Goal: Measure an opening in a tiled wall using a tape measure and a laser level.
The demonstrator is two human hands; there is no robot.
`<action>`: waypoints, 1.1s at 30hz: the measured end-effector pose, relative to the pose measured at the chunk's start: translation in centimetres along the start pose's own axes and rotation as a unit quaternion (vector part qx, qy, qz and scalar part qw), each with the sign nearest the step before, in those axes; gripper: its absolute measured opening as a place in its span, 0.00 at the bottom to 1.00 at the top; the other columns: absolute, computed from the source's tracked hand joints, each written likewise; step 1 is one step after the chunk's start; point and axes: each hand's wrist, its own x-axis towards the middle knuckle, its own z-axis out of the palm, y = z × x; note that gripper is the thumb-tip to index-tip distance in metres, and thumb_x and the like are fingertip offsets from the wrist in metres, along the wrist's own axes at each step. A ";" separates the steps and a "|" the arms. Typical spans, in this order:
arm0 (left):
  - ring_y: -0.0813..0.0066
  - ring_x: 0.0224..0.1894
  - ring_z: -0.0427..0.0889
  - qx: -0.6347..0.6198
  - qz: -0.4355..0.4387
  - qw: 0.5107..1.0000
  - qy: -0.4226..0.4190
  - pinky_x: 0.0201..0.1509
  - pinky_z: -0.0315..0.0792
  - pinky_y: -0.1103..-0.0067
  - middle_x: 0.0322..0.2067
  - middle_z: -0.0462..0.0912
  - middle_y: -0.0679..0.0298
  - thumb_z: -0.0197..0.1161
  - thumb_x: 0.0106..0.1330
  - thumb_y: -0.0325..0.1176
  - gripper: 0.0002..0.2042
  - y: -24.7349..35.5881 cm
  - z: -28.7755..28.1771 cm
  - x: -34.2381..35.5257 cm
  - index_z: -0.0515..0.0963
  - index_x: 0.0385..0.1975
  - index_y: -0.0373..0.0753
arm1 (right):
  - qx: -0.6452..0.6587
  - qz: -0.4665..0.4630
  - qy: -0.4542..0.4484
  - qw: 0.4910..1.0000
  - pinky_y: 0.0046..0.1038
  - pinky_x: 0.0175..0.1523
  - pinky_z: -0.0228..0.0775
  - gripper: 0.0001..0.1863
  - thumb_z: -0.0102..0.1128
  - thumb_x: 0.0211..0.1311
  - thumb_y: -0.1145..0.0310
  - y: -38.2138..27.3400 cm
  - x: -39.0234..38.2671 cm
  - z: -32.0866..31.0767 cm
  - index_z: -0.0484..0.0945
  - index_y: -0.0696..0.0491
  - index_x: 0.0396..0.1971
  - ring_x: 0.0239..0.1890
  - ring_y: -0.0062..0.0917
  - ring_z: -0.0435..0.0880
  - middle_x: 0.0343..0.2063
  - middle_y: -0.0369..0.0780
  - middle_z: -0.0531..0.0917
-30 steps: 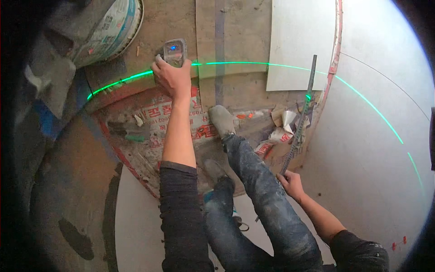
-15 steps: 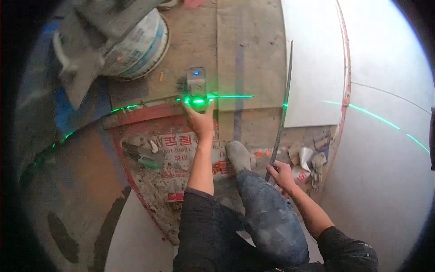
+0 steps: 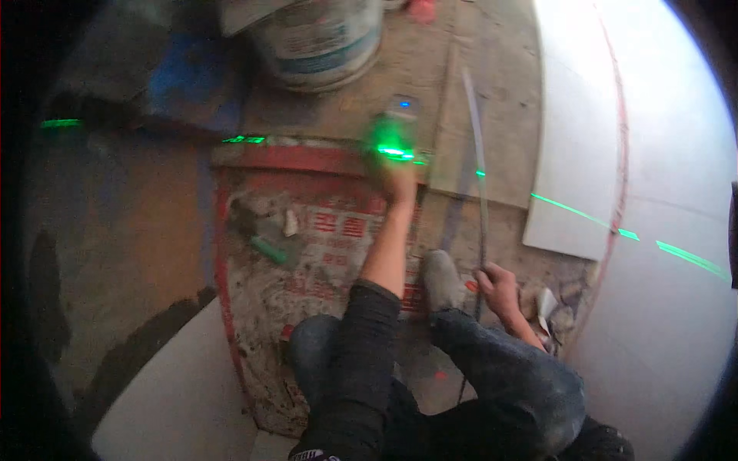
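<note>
My left hand (image 3: 398, 183) reaches forward to a small laser level (image 3: 401, 114), closed about its lower part. Green glare and motion blur hide most of those fingers. The level shows a blue light on top and throws a green line across the floor and onto the white surface at the right. In my right hand (image 3: 501, 290) is a long thin strip (image 3: 477, 142), gripped beside my right shoe. The strip points away from me, leaning slightly left at its far end, and the green line crosses it. Its near end passes behind my leg.
A dirty white bucket (image 3: 327, 50) stands beyond the level. Brown boards (image 3: 492, 100) cover the floor, with a white panel (image 3: 573, 184) at their right. Printed red-and-white sheeting (image 3: 330, 253) lies nearer me, with a green piece (image 3: 267, 250) and debris on it.
The whole view has shifted, so the bucket and level appear farther right. The strip's far end has swung left relative to the boards. Both hands keep their holds.
</note>
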 end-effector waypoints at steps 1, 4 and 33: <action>0.43 0.56 0.82 0.007 -0.028 1.000 -0.006 0.59 0.76 0.55 0.53 0.84 0.47 0.81 0.56 0.42 0.37 -1.0 -0.2 0.4 0.75 0.66 0.38 | 0.005 -0.009 0.009 1.000 0.31 0.32 0.69 0.18 0.67 0.71 0.64 -0.1 -0.1 0.4 0.77 0.63 0.28 0.26 0.17 0.71 0.19 0.42 0.76; 0.43 0.59 0.81 0.037 -0.005 0.998 0.059 0.63 0.74 0.54 0.58 0.82 0.46 0.83 0.53 0.41 0.46 -1.0 1.3 -0.4 0.68 0.74 0.39 | 0.013 0.021 0.005 1.000 0.30 0.33 0.70 0.16 0.67 0.71 0.65 0.1 -1.1 1.3 0.79 0.62 0.29 0.27 0.16 0.72 0.20 0.41 0.78; 0.41 0.77 0.63 0.047 -0.016 0.999 0.018 0.80 0.58 0.51 0.71 0.72 0.47 0.80 0.57 0.45 0.39 -3.8 2.3 -3.3 0.72 0.67 0.36 | 0.031 0.059 -0.012 0.998 0.28 0.34 0.71 0.15 0.67 0.71 0.63 1.0 -0.6 3.9 0.84 0.62 0.33 0.27 0.17 0.78 0.20 0.39 0.80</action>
